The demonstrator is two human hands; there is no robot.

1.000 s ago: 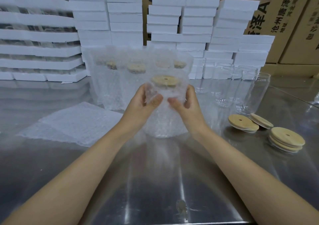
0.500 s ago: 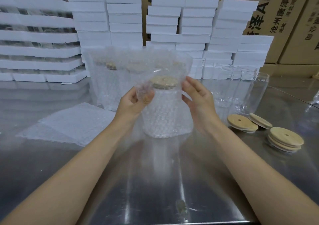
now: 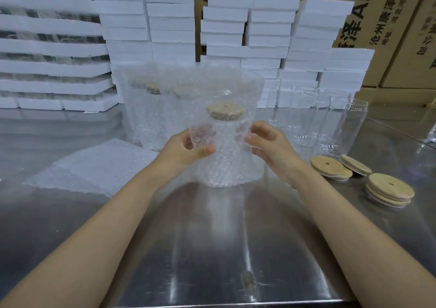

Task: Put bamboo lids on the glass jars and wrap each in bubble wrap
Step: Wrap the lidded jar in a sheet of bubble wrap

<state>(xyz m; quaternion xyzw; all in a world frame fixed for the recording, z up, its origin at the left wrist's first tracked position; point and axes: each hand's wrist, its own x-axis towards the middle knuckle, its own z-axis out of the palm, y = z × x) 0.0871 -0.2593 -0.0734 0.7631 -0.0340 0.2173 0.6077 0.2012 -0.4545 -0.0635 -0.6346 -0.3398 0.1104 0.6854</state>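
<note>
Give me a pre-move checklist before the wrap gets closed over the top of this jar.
1. Bamboo lid seated on the jar: ok.
2. Bubble wrap rises above the lid, enough to fold over: ok.
3. Left hand pinches the wrap edge: ok.
4. Right hand steadies the other side: ok.
5. Wrapped jar stands on the steel table: ok.
6. Wrap overlap sealed at the back: cannot tell.
</note>
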